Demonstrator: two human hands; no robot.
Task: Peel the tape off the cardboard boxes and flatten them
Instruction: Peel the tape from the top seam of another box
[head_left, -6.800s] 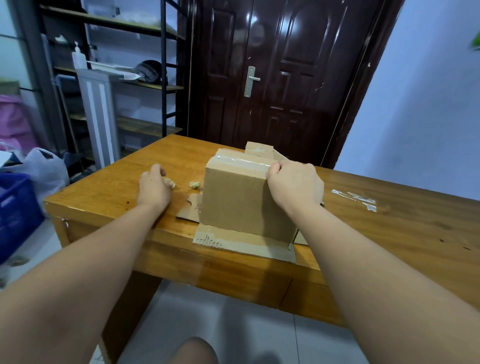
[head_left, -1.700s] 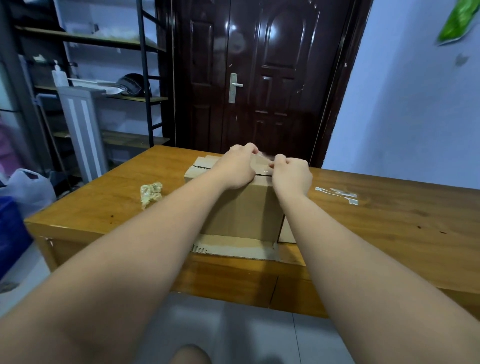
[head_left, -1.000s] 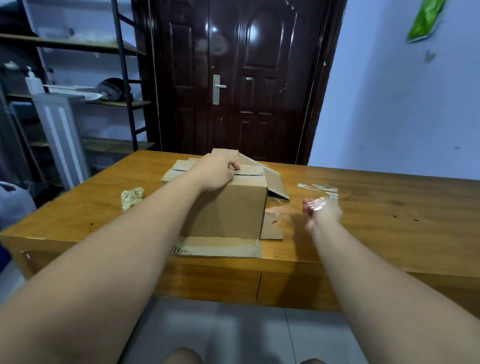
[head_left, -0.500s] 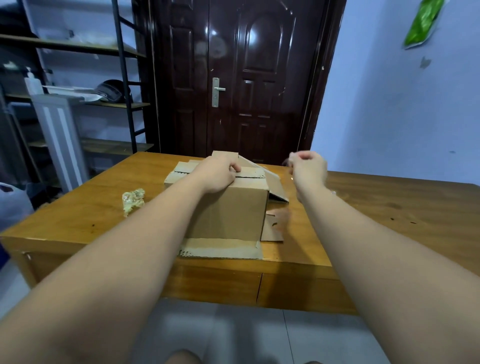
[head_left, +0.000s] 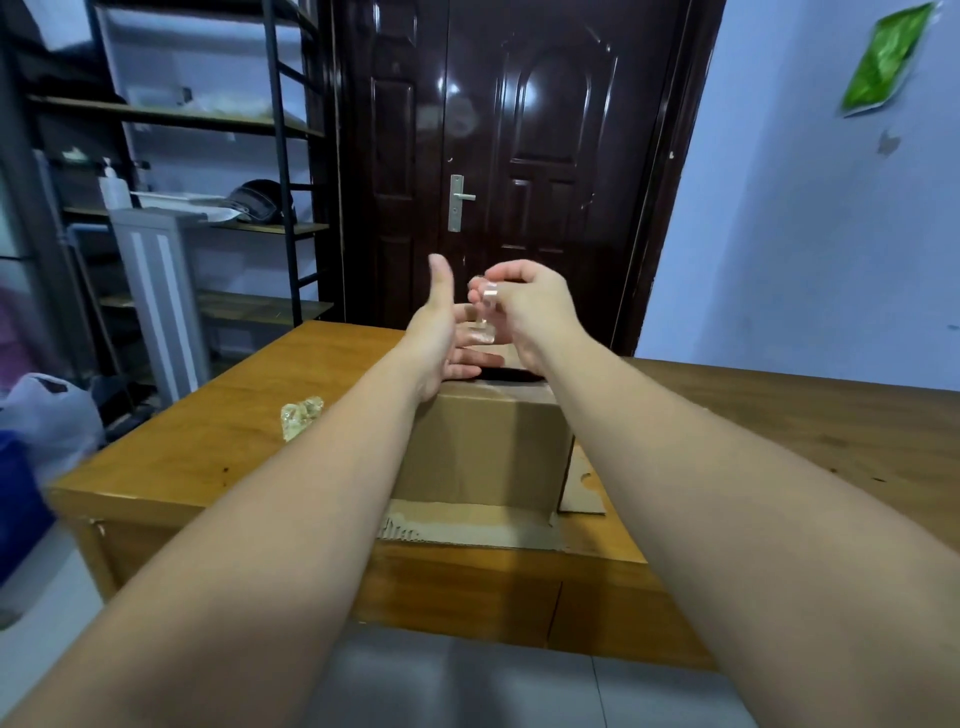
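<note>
Two hands above the box (head_left: 483, 447): right hand (head_left: 535, 317) grip pinching clear tape (head_left: 485, 312), left hand (head_left: 447, 332) spread.

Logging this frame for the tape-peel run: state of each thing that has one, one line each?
cardboard box: upright on the table, not flattened, bottom flaps splayed out.
clear tape strip: off the box, hanging from the right hand.
right hand: raised, fingers pinched on the strip.
left hand: open, palm toward the strip.
tape wad: crumpled, lying on the table.
door: closed.
</note>
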